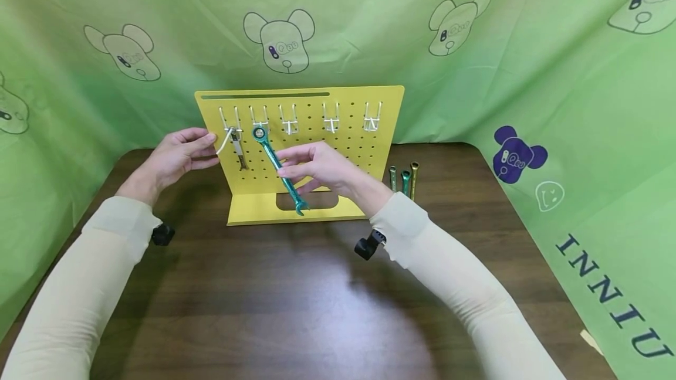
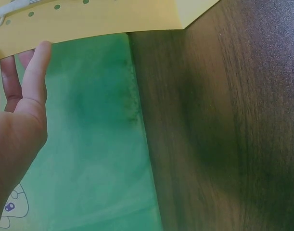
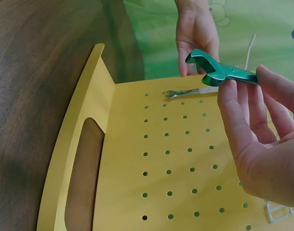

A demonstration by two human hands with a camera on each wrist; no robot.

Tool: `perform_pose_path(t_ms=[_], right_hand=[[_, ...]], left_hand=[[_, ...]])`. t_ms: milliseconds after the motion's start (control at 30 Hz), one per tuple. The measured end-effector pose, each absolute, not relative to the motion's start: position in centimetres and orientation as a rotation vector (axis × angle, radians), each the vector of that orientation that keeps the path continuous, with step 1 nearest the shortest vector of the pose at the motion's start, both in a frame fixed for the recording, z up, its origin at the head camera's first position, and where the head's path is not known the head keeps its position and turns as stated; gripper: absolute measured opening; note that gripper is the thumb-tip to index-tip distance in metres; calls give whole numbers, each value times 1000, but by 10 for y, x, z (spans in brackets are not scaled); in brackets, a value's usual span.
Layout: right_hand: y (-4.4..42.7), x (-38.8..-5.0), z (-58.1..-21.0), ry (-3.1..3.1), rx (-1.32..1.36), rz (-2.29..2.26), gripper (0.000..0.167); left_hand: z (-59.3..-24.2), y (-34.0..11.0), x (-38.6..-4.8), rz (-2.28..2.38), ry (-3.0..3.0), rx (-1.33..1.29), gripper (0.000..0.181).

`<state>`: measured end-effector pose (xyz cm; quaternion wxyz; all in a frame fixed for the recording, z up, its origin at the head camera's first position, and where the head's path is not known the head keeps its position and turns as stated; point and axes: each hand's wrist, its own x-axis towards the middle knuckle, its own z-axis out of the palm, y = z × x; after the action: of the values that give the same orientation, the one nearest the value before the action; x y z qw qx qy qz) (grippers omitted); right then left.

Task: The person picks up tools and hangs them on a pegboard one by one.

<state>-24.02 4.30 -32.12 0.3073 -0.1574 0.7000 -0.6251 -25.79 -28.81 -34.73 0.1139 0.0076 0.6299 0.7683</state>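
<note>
My right hand pinches a green combination wrench by its shank, tilted in front of the yellow pegboard. The wrench's ring end is up, near the second hook from the left. Its open end points down, and in the right wrist view it stands clear of the board. With the left hand I hold the pegboard's left edge; some fingers pass behind it. A smaller silver wrench hangs from the leftmost white hook.
Several white hooks line the upper board, among them one at its right. A green wrench, a gold wrench and a smaller wrench stand right of the board. Green printed cloth surrounds the wooden table.
</note>
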Motion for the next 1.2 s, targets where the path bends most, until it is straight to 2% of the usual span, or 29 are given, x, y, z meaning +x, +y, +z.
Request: perform_pose_path(t_ms=[600,1200], right_hand=[[37,-245,-332,1824,-372,-1657,45],[24,-248,-345,1742,-282,-1753,39]], left_hand=[[-350,-287,-258,2263,1826,16,7],[-348,-287,-257,2285,1814,20,13]])
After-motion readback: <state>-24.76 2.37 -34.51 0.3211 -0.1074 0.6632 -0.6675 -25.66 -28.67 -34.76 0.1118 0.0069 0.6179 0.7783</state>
